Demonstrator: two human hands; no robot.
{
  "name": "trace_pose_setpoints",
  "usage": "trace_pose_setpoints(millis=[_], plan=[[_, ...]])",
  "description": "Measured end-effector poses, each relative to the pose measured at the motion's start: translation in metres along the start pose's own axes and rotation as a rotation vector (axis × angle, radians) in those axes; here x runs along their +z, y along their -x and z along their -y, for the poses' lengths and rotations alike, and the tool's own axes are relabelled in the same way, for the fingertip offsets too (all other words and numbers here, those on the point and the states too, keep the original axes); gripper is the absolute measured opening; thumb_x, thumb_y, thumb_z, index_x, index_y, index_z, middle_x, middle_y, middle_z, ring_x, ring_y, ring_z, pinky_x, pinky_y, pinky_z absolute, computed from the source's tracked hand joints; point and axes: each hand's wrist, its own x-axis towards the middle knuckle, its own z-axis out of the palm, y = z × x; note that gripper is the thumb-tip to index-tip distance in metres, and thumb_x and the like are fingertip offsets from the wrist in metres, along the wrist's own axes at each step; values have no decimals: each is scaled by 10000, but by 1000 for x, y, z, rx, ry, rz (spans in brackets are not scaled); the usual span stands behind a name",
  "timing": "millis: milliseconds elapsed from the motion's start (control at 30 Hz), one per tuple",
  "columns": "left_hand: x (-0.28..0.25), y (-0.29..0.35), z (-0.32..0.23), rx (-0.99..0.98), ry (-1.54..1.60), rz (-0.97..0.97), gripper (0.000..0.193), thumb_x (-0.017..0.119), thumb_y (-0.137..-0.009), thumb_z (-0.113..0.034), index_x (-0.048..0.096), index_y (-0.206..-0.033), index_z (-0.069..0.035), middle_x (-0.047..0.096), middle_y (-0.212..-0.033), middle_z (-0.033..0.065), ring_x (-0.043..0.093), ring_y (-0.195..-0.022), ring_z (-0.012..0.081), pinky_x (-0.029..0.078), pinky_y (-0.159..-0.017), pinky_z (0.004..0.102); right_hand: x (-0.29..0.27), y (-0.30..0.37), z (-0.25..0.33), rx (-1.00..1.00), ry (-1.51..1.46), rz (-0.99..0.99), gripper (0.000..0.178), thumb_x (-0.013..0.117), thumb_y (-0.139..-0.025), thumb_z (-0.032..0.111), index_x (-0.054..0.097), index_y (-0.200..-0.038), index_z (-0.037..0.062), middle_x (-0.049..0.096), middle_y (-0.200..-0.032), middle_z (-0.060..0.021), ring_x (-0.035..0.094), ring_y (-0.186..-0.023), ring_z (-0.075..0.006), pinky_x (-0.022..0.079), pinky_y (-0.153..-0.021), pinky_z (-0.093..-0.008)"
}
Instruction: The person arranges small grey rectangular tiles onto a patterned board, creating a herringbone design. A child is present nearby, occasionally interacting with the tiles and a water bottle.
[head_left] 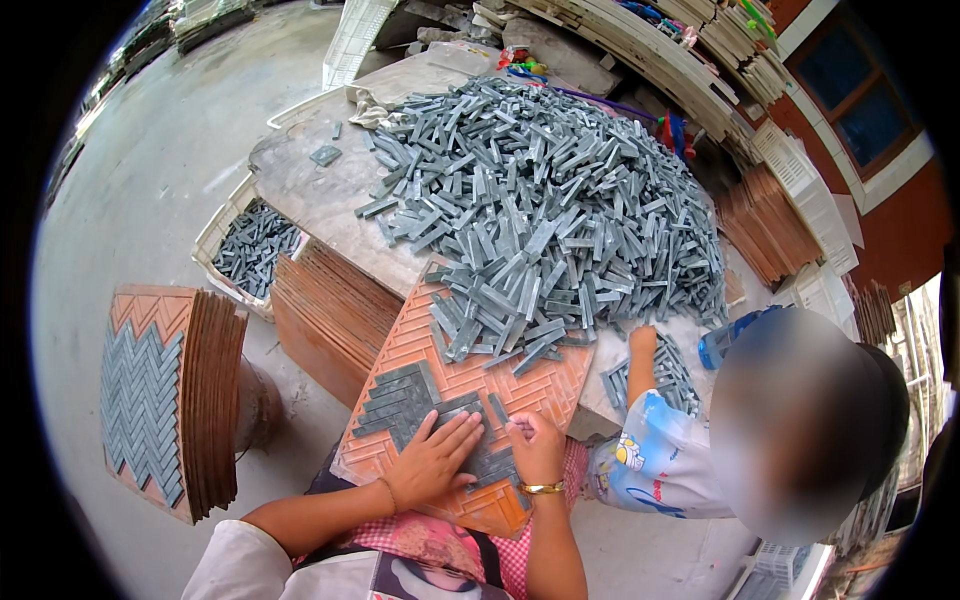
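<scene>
An orange herringbone-grooved tray (pixel 400 345) lies slanted in front of me, with dark grey stone strips (pixel 396 400) set in part of its grooves. My left hand (pixel 437 460) rests flat on the strips with its fingers stretched out, holding nothing. Beside it, at the tray's right part, my right hand (pixel 537 447) is closed in a pinch; what lies between its fingers is too small to make out. One grey strip (pixel 497 408) lies right by those fingertips. Loose strips from a large pile (pixel 560 220) spill onto the tray's far end.
To the left stand stacked trays (pixel 215 410), the top one filled with strips, and another tray stack (pixel 330 310). A white crate (pixel 215 235) holds more strips. At right, a child in a dark cap reaches an arm (pixel 642 365) toward strips on the table (pixel 310 190).
</scene>
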Motion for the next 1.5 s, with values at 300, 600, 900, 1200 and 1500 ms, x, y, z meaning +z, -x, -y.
trace_pose_setpoints(millis=[300,600,900,1200,1500], plan=[[-10,-18,7,-38,32,-44,721,577,-819,-410,340,-1389,-37,315,-1467,102,282,-1359,255,189,-1094,507,13,-11,12,-195,321,-1,94,657,-772,123,633,-819,46,652,-762,-106,627,-686,-269,488,-621,-373],[4,-33,11,24,-66,-45,746,554,-826,-450,323,-1403,-37,323,-1464,91,277,-1362,231,199,-1101,475,7,-66,24,63,223,-249,285,714,-766,250,571,-890,36,658,-717,-87,642,-658,-250,488,-608,-363],[4,-12,3,18,-15,-38,720,556,-826,-439,339,-1395,-54,329,-1463,80,286,-1361,234,196,-1101,478,-11,-53,-15,116,-361,15,169,644,-776,59,579,-917,-9,640,-792,-58,600,-718,-103,483,-634,-273],[0,-13,5,34,7,-40,711,579,-819,-406,344,-1392,-57,336,-1455,78,279,-1360,225,196,-1103,464,-51,-20,4,-418,230,257,228,665,-723,27,602,-942,26,634,-847,-146,613,-822,-314,489,-734,-385],[1,-14,6,34,-17,-32,710,569,-824,-414,342,-1395,-58,331,-1459,78,278,-1361,224,196,-1102,467,-56,-23,-14,-570,240,332,230,688,-669,-3,640,-890,38,625,-921,-108,586,-882,-298,470,-798,-371]])
